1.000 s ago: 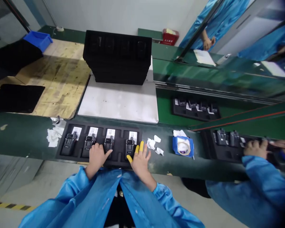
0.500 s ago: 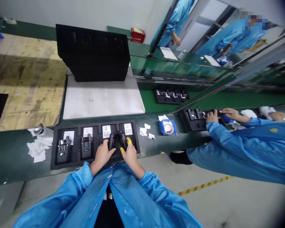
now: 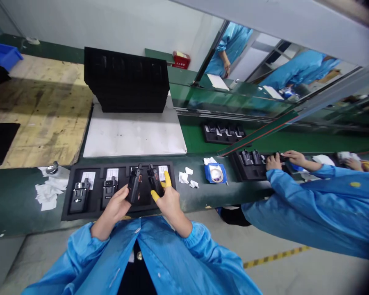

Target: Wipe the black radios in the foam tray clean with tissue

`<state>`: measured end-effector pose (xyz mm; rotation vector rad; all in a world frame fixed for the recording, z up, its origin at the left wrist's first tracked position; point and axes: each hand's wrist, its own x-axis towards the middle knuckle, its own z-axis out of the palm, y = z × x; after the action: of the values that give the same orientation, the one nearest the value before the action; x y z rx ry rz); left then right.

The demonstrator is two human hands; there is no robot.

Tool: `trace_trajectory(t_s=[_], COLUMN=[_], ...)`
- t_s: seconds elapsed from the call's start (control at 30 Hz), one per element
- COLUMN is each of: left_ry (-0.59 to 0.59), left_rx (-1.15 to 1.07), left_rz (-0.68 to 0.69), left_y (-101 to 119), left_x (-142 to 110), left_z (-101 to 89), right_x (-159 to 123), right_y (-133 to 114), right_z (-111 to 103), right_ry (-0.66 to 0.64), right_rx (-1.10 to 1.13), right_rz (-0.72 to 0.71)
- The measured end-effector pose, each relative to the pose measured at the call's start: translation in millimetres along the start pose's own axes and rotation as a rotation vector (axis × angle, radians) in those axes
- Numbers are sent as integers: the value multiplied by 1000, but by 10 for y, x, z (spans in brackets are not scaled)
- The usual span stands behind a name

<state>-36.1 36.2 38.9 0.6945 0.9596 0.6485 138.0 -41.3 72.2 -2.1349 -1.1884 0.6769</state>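
Note:
My left hand (image 3: 116,209) is closed around a black walkie-talkie (image 3: 135,184), turned on its side edge above the tray. A second black walkie-talkie (image 3: 155,179) is in my right hand (image 3: 169,201), which wears yellow finger cots on its thumb and a finger. Both are held over the right half of a black foam tray (image 3: 94,214). Two more walkie-talkies lie face up in the tray's left compartments, one at the far left (image 3: 80,196) and one beside it (image 3: 109,191). White printed labels (image 3: 112,173) sit along the tray's back edge, partly hidden by the held units.
Crumpled white papers (image 3: 49,193) lie left of the tray, and scraps (image 3: 183,177) and a tape roll (image 3: 217,174) lie right. Stacked black trays (image 3: 127,82) stand behind on a white board (image 3: 135,137). A co-worker's hands (image 3: 274,162) work over another tray (image 3: 242,174) at right.
Both walkie-talkies have been raised and moved apart from each other. My left hand has shifted left and turned its unit so the side shows. My view has tilted slightly.

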Motion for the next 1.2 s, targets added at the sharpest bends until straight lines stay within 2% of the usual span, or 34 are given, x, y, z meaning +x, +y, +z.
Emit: trace_trajectory(t_s=[0.2, 0.4, 0.47, 0.6, 0.67, 0.8, 0.9, 1.0, 1.1, 1.2], left_ry=[-47, -58, -47, -25, -24, -61, -182, -286, -267, -166], left_rx=[-250, -372, -403, -459, -482, -496, -434, -309, -159, -4], left_rz=[-79, -78, -68, -75, -73, -31, 11, 59, 96, 150], left_y=[-85, -178, -224, -305, -296, -134, 43, 183, 245, 237], left_x=[-114, -184, -197, -238, -269, -354, -426, -471, -468, -424], left_z=[239, 459, 493, 520, 535, 584, 584, 530, 485, 493], right_x=[59, 127, 159, 219, 242, 257, 260, 276, 290, 292], right_y=[-14, 197, 299, 464, 485, 400, 300, 222, 173, 151], right_z=[-216, -351, -351, -336, -344, -365, -330, -267, -220, -187], right_ry=[-8, -25, -65, -197, -269, -475, -608, -688, -732, -754], right_rx=[25, 158, 297, 711, 873, 1158, 1342, 1477, 1563, 1600], right_rz=[-50, -74, -63, -56, -1, 219, 379, 533, 635, 660])
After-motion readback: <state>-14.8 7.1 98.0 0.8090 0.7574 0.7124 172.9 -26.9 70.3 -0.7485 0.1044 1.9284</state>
